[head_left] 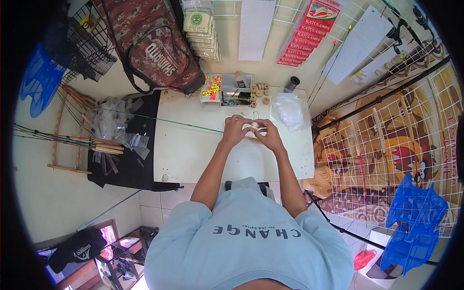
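My left hand [235, 129] and my right hand [268, 135] meet over the white table, fingers bent and closed in pinches. Between their fingertips sits a small pale roundish piece [254, 125], perhaps a spool; its exact kind is too small to tell. A thin green rod [186, 124] runs in from the left and reaches my left hand, where its end is hidden. Just beyond the fingertips a thin wire hook shape [255, 114] stands out. My right fingers press on the pale piece from the right side.
Behind the hands stand a box of bright beads [211, 89], a grey organizer [237, 78], wooden spools [266, 101], a black roll [292, 84] and clear plastic bags [288, 112]. Wooden-handled rods [108, 147] lie left on black cloth. A camouflage backpack [154, 50] rests at back left.
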{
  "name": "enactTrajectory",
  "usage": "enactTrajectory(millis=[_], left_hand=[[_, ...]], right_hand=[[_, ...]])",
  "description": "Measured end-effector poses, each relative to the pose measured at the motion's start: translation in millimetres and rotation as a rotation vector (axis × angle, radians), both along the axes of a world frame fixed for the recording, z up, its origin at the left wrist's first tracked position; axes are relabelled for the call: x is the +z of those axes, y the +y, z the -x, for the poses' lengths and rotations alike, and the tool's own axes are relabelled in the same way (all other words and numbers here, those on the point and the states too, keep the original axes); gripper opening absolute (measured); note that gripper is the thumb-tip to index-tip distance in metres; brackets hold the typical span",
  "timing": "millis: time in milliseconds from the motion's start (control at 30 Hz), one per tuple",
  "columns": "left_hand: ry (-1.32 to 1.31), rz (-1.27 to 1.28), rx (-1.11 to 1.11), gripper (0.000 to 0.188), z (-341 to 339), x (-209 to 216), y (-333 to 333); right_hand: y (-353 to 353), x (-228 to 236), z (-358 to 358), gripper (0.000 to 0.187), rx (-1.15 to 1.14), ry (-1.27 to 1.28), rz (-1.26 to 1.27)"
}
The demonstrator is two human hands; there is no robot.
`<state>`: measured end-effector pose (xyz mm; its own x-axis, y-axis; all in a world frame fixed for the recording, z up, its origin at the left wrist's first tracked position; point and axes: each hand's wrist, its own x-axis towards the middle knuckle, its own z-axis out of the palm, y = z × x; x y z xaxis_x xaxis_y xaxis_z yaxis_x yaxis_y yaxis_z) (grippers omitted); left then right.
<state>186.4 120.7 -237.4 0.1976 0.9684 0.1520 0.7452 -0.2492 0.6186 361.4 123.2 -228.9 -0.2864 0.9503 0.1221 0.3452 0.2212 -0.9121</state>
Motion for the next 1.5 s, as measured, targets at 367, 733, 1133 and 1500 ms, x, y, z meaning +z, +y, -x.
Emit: enactTrajectory(millis=[367,733,1133,1500], left_hand=[[-0.062,0.044,-0.028,0.026,-0.4,-16.8,-9.3],[-0.082,0.118,0.004,0.031,-0.5,-22.0,-5.8],[-0.054,-0.092,0.065,0.042,-7.0,-42.5,-8.3],[0.213,-0.048,-0.063,0.032,4.5,-83.2,-19.4]], right_hand=[[-4.7,-32.1,-6.0,0.027,-0.039,0.139,0.177],[-2.7,-37.6,-6.5,0.031,-0.064,0.059,0.197],[10.6,-59.4,-9.8,0.025,-0.056,0.089,0.175],[15.5,-98.1,-15.9,0.031,-0.062,-0.053,0.139]])
